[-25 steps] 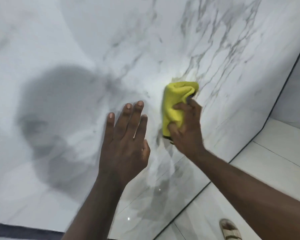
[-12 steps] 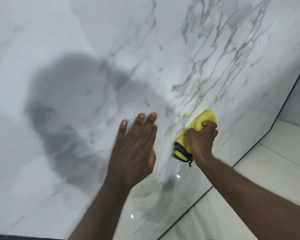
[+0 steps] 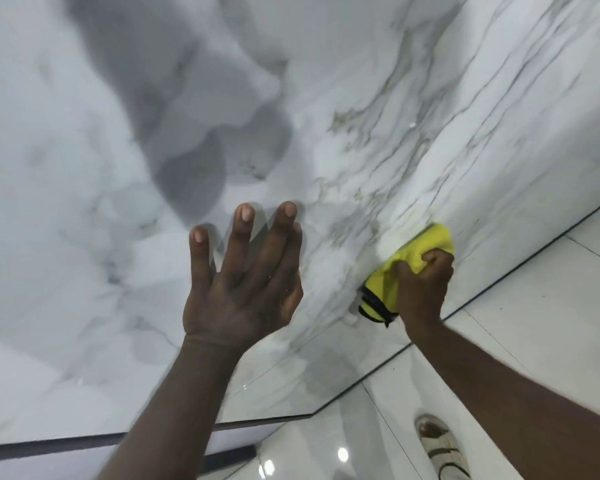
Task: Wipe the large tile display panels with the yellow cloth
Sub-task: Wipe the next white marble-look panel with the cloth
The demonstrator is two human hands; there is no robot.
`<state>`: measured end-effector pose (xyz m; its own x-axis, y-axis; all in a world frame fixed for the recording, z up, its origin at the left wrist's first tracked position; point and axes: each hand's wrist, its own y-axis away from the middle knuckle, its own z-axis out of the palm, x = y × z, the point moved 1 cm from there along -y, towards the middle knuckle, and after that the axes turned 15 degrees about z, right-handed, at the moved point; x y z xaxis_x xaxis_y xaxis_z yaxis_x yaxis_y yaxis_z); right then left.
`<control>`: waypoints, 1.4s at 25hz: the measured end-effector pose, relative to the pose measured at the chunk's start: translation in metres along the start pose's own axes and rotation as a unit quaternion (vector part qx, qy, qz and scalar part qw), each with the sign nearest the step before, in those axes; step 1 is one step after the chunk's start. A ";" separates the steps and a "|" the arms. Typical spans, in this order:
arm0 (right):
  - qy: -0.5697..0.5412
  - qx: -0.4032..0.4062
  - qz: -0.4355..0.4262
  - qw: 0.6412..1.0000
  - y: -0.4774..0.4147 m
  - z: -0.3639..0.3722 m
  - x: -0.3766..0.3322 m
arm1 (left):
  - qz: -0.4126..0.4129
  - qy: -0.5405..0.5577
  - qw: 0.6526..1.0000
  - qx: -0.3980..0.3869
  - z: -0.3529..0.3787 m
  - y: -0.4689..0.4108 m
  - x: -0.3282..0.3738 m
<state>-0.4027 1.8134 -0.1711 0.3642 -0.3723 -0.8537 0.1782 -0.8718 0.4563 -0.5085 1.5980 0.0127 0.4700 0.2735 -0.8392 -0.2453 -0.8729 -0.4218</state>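
Head view of a marble-patterned panel (image 3: 430, 98) during wiping. The panel is white with grey and brownish veins, glossy, and fills most of the frame. Its dark lower edge runs diagonally across the lower right.

The cloth (image 3: 420, 242), yellow with a black trim (image 3: 374, 303) at its lower end, lies bunched against the panel face, close above that lower edge and at the right of the veined area. The right hand (image 3: 421, 289) grips the cloth with fingers and thumb curled into its folds and presses it to the panel.

The left hand (image 3: 243, 289) is raised before the middle of the panel, well to the left of the cloth. Its back faces the camera, and its fingers (image 3: 241, 233) are straight and spread wide, holding nothing. The fingertips lie at or very near the panel surface; actual contact cannot be told.

A soft grey shadow (image 3: 187, 168) falls on the panel above and to the left of the left hand. Below the panel's lower edge lies a glossy white tiled floor (image 3: 551, 323) with thin joints and small light reflections. A foot in a pale strapped sandal (image 3: 440, 448) stands on the floor, below the panel edge at the bottom right.
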 end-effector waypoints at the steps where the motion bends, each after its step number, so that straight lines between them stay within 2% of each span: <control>1: 0.010 0.000 0.063 0.998 -0.003 0.001 0.003 | 0.000 0.007 1.000 0.005 -0.001 0.000 0.000; 2: 0.033 0.009 0.096 0.995 -0.006 0.002 0.004 | 0.002 0.012 1.000 0.010 0.000 -0.001 -0.001; 6: 0.010 0.021 0.026 0.999 0.004 0.007 0.002 | 0.006 0.024 1.000 -0.001 -0.002 0.000 -0.004; 9: -0.016 -0.022 0.111 0.993 0.027 0.012 0.003 | 0.005 0.087 0.996 0.011 -0.008 -0.001 -0.009; 12: -0.064 -0.005 -0.002 0.998 0.066 0.014 -0.019 | 0.018 0.180 0.983 0.022 -0.022 0.008 -0.025; 15: -0.134 0.010 0.009 0.991 0.111 0.012 -0.055 | -0.002 0.183 0.983 0.027 -0.048 0.037 -0.050; 16: -0.133 0.017 -0.018 0.991 0.130 0.015 -0.071 | -0.015 0.165 0.986 0.027 -0.056 0.051 -0.060; 17: -0.129 0.018 -0.097 0.987 0.153 0.017 -0.087 | -0.030 0.151 0.988 0.027 -0.063 0.064 -0.072; 19: -0.103 0.025 -0.276 0.955 0.196 0.017 -0.113 | -0.054 0.138 0.989 0.027 -0.073 0.081 -0.089; 20: -0.112 0.033 -0.315 0.942 0.208 0.017 -0.123 | -0.062 0.136 0.988 0.029 -0.078 0.090 -0.096; 21: -0.142 0.057 -0.293 0.944 0.211 0.021 -0.126 | -0.066 0.134 0.988 0.030 -0.083 0.099 -0.102; 23: -0.217 0.063 -0.116 0.967 0.226 0.032 -0.133 | -0.075 0.136 0.987 0.034 -0.089 0.117 -0.107; 24: -0.225 0.066 -0.074 0.969 0.240 0.043 -0.132 | -0.082 0.142 0.986 0.034 -0.092 0.125 -0.108; 25: -0.201 0.071 -0.131 0.968 0.258 0.050 -0.129 | -0.090 0.155 0.983 0.034 -0.094 0.132 -0.109; 26: -0.138 0.059 -0.253 0.956 0.281 0.056 -0.124 | -0.100 0.167 0.980 0.035 -0.095 0.137 -0.110; 27: -0.086 0.040 -0.348 0.932 0.298 0.061 -0.115 | -0.111 0.178 0.977 0.038 -0.097 0.143 -0.112; 28: -0.071 0.028 -0.406 0.911 0.297 0.063 -0.108 | -0.117 0.185 0.975 0.040 -0.097 0.149 -0.114; 29: -0.070 0.038 -0.398 0.914 0.287 0.061 -0.104 | -0.122 0.184 0.974 0.041 -0.097 0.156 -0.116; 30: -0.079 0.068 -0.333 0.937 0.273 0.057 -0.101 | -0.124 0.180 0.975 0.041 -0.096 0.162 -0.116; 31: -0.108 0.071 -0.213 0.968 0.267 0.051 -0.100 | -0.124 0.176 0.976 0.043 -0.096 0.165 -0.115; 32: -0.113 0.087 -0.125 0.982 0.260 0.051 -0.095 | -0.123 0.171 0.977 0.046 -0.094 0.165 -0.113; 33: -0.103 0.079 -0.135 0.982 0.263 0.051 -0.091 | -0.119 0.167 0.977 0.050 -0.091 0.163 -0.109; 35: -0.033 0.032 -0.287 0.957 0.277 0.052 -0.078 | -0.097 0.173 0.979 0.054 -0.081 0.151 -0.096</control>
<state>-0.4296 1.5840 0.0089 0.1638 0.1559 -0.9741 0.2742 -0.9557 -0.1068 -0.5216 1.4070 0.0570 0.7711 0.2600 -0.5812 -0.2027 -0.7651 -0.6112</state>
